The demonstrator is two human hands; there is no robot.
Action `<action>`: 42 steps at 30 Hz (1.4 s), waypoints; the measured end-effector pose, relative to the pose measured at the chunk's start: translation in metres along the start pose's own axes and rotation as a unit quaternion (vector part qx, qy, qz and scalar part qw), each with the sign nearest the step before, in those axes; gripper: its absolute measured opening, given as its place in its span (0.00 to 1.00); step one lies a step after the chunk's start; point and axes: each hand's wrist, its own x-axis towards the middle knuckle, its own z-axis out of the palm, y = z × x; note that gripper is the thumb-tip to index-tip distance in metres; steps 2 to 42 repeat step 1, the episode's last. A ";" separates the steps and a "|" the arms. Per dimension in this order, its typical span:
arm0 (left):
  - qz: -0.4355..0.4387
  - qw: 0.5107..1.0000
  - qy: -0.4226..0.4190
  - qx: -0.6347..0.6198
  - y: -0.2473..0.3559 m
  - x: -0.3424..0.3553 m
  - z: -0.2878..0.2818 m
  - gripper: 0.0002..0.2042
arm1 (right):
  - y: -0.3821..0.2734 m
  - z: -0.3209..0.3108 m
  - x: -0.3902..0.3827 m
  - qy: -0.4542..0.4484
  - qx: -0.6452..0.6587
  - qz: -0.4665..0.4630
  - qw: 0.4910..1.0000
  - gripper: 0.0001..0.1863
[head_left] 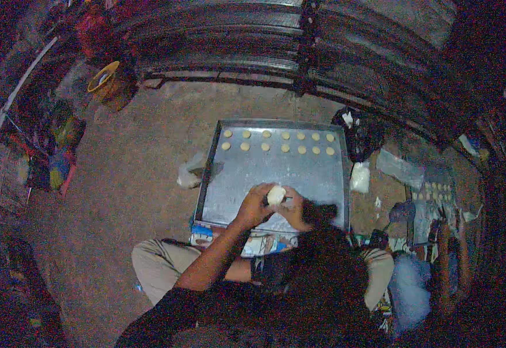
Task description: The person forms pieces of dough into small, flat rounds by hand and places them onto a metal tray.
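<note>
Both my hands meet over the near part of a large metal tray (276, 163). Between them is a pale lump of dough (276, 196). My left hand (257, 203) curls round its left side, and my right hand (292, 207) closes on it from the right. The undersides of the fingers are hidden. Along the tray's far side lie two rows of small round dough pieces (266, 147), spaced apart. White smears mark the metal between those rows and my hands.
Right of the tray are a black plastic bag (360, 136) and a white packet (360, 177). Farther right, another person's arms (453, 255) reach toward a second tray (430, 219) with dough pieces. A crumpled clear bag (190, 171) lies left. Metal racks (253, 49) stand beyond, near a yellow-rimmed bucket (107, 84).
</note>
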 end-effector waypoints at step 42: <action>0.001 0.999 -0.024 0.023 0.009 0.009 -0.003 0.34 | 0.016 0.006 0.006 -0.009 0.157 -0.039 0.987 0.35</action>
